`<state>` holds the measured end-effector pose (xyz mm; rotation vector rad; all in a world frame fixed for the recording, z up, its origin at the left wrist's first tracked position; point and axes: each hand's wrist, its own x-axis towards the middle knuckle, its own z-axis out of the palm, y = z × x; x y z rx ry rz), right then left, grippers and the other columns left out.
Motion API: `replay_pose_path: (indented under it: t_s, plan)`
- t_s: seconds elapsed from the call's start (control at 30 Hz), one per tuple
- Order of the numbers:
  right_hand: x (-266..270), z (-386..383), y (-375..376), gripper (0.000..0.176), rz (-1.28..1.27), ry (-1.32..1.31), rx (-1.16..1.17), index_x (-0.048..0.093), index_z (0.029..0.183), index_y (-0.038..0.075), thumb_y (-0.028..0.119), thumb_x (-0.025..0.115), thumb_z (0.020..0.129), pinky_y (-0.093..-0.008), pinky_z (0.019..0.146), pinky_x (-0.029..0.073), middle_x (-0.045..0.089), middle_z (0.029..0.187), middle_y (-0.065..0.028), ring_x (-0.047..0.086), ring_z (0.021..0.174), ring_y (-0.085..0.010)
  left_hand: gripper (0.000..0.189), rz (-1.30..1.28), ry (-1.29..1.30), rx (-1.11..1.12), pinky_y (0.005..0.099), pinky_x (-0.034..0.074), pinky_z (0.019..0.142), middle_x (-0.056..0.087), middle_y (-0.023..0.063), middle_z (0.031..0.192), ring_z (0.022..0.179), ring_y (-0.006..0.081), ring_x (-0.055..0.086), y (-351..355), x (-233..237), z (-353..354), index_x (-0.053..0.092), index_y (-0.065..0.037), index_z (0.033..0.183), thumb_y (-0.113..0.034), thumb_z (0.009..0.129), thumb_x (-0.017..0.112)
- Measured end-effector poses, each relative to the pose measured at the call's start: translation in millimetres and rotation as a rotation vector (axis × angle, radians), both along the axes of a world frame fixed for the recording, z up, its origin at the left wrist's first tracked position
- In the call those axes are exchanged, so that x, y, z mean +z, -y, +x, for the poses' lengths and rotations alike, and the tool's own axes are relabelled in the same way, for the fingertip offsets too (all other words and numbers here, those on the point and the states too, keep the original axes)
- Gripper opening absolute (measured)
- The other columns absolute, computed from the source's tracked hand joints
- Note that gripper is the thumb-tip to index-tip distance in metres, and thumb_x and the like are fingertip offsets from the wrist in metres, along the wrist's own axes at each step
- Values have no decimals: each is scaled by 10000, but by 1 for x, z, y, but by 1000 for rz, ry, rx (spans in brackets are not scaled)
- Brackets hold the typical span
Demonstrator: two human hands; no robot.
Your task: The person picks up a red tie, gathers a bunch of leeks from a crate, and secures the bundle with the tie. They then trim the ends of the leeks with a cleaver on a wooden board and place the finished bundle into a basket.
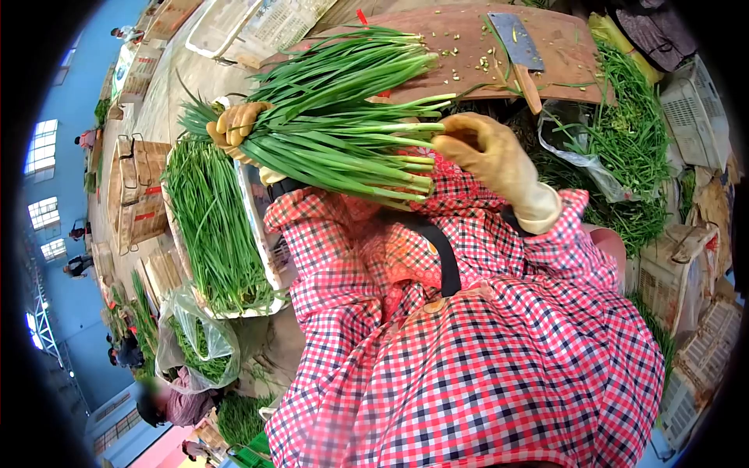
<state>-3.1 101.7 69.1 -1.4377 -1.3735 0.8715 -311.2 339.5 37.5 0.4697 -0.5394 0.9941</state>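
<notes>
A bunch of garlic chives [343, 148] lies across in front of my chest, its pale cut ends pointing right. My left hand [234, 129], in a tan rubber glove, is closed around the leafy end. At the cut ends is my right hand [491, 156], gloved too, its fingers curved with a gap between thumb and fingers. Its fingertips are right beside the stem ends. Just beyond, a second bunch of chives [351, 62] rests on the brown board [499, 23]. A cleaver [517, 47] with a wooden handle lies on that board among small cut bits.
To the left, a white crate [269, 257] holds many chives, with a plastic bag [195, 343] of greens below it. Loose trimmings [632, 132] are heaped at right beside a grey crate [694, 109]. A wooden box [136, 191] and several people are farther left.
</notes>
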Motion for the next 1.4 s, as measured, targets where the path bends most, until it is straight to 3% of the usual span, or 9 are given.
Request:
replay_pose_path:
  t_s: [0.13,0.17,0.37,0.53,0.77,0.83,0.93,1.2,1.4]
  plan:
    - [-10,-14,-15,345,87,147,-15,672,946,21,364,647,918,-426,621,485,638,768,-208,620,701,-385,319,-282,-148,218,271,447,668,498,-67,531,518,96,485,25,11,4,514,-164,651,-296,918,629]
    - [-10,-13,-15,340,73,160,31,666,957,23,360,630,929,-429,625,488,642,778,-206,631,719,-381,331,-414,26,12,276,443,671,483,-71,530,524,98,481,39,29,15,496,-165,646,-295,921,625]
    - [-39,-3,-6,300,360,435,76,612,1013,4,297,547,999,-320,591,469,630,848,-139,569,621,-231,321,-451,-137,141,300,432,692,499,-67,540,543,113,514,23,11,3,571,-139,643,-300,911,642]
    - [-33,36,21,289,-166,-45,-57,653,992,12,292,584,983,-248,602,479,629,796,-29,550,646,-90,327,-327,-99,166,279,451,707,480,-76,538,549,110,482,13,8,-3,502,-174,623,-270,896,654]
    - [-7,-11,-6,474,-57,-611,99,593,1229,13,241,767,852,-272,832,513,660,1091,-58,606,959,-122,340,-162,3,77,289,461,692,536,-42,579,588,122,529,11,13,5,515,-149,657,-330,931,606]
    - [-8,-37,-7,261,-85,-572,32,670,1055,18,185,742,867,-296,709,538,691,929,-62,643,814,-134,348,-96,8,65,295,460,682,538,-30,582,587,125,530,18,16,0,512,-143,670,-342,948,578]
    - [-7,-45,-4,223,380,104,-149,705,952,78,279,728,859,-357,636,530,651,794,-119,648,693,-259,365,-14,48,14,303,457,667,540,-12,586,585,129,532,15,14,25,506,-132,690,-360,973,536]
    - [-15,-35,4,296,78,-78,127,667,957,46,329,691,870,-404,627,510,649,812,-152,645,723,-324,389,144,-86,152,259,420,567,462,11,564,490,112,466,23,26,16,443,-103,710,-306,1043,435]
    - [-28,-45,2,280,160,184,68,667,1007,91,337,627,879,-419,678,518,662,878,-118,649,833,-299,395,61,-64,166,257,407,553,443,0,580,467,112,426,6,19,9,419,-114,696,-294,1048,422]
